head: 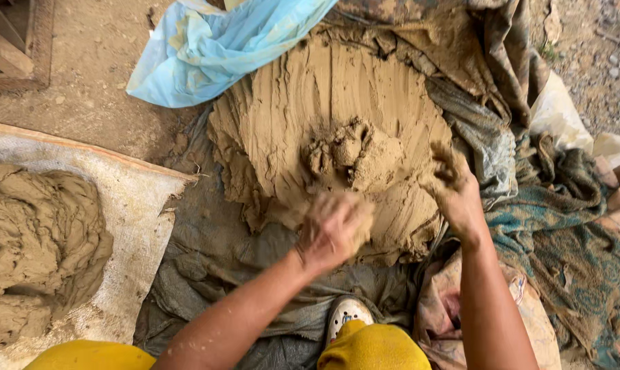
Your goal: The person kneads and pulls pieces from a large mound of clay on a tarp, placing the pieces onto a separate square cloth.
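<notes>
1. The left hand was curled around a lump of clay, blurred, at the near edge of the clay mound.
2. The right hand gripped clay at the mound's right edge.
3. A second clay heap lay on sacking at left.

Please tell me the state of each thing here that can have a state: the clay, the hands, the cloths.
big clay mound: wet, scraped into grooves, dug out in the middle
left hand: clay-coated, gripping a lump of clay
right hand: clay-coated, fingers curled on the mound's edge
second clay heap: lumpy, untouched, on a pale sheet
blue cloth: crumpled
</notes>
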